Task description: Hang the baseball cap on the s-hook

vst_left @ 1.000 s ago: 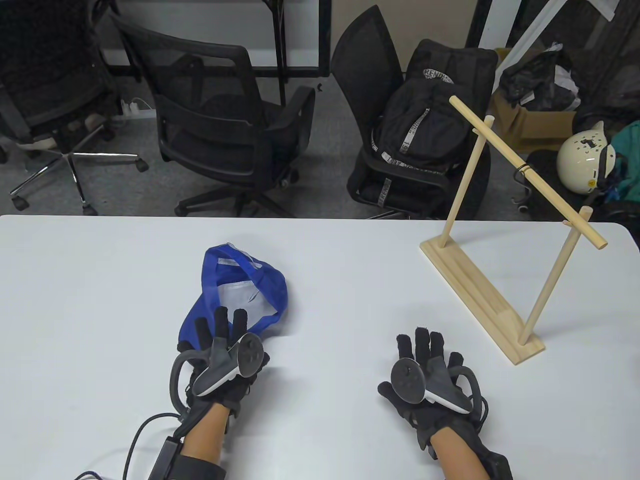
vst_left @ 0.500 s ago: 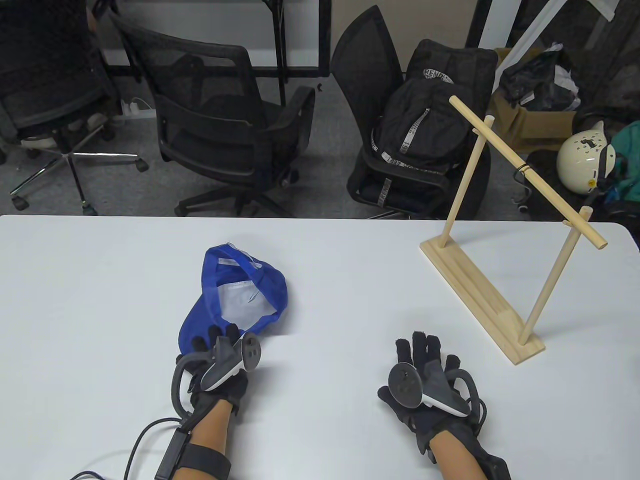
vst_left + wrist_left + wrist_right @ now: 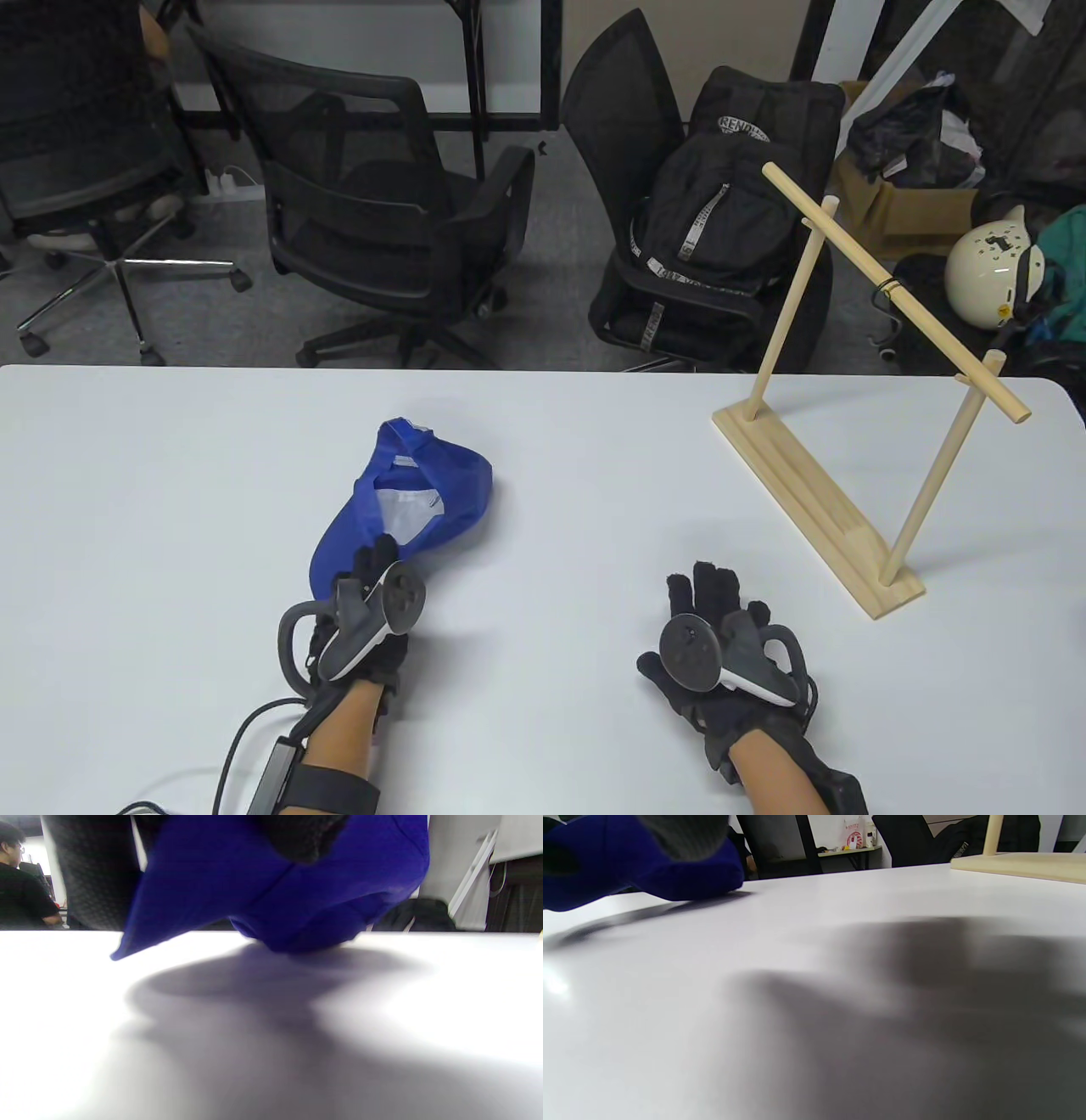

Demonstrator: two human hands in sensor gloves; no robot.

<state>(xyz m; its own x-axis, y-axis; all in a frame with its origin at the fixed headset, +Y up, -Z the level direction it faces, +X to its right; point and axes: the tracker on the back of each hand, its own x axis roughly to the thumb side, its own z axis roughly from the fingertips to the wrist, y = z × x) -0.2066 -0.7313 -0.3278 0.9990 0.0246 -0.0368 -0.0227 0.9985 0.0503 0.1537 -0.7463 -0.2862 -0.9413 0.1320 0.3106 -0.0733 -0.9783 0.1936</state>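
Note:
The blue baseball cap (image 3: 437,484) lies upside down on the white table (image 3: 170,475), left of centre. My left hand (image 3: 373,560) grips its brim at the near edge. In the left wrist view the cap (image 3: 275,895) has its brim raised and its crown touching the table. My right hand (image 3: 708,590) rests flat and empty on the table, fingers spread, to the right of the cap. A thin black s-hook (image 3: 888,310) hangs from the sloping rail of the wooden rack (image 3: 814,501) at the right. The cap (image 3: 628,878) and the rack base (image 3: 1022,866) also show in the right wrist view.
Behind the table's far edge stand office chairs (image 3: 373,221), one holding a black backpack (image 3: 721,212). A white helmet (image 3: 988,267) and bags lie at the far right. A cable (image 3: 237,747) runs from my left wrist.
My left hand has drawn back toward me and closed on the cap's brim. The cap has tipped up and shifted slightly right. My right hand has moved back a little.

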